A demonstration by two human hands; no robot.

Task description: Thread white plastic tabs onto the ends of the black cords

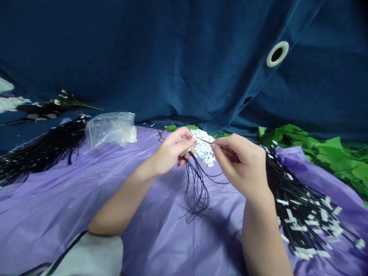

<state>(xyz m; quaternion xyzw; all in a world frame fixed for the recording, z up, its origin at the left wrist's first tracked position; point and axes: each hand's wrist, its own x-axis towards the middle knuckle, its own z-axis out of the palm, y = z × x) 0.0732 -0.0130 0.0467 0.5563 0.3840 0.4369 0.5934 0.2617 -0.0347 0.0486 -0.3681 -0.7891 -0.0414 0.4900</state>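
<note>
My left hand [174,151] is closed round a bunch of thin black wires [197,191] that hang down onto the purple plastic sheet [86,191]. My right hand [240,163] pinches the tip of a single black wire [205,141] between thumb and forefinger, pointing it toward my left hand. Just behind both hands lies a heap of small white tubes [204,147].
To the right lies a pile of black wires with white tubes fitted [299,207], with green fabric leaves [330,153] beyond it. A clear plastic bag [110,128] and more black wires [40,153] lie at the left. Dark blue cloth [184,57] hangs behind.
</note>
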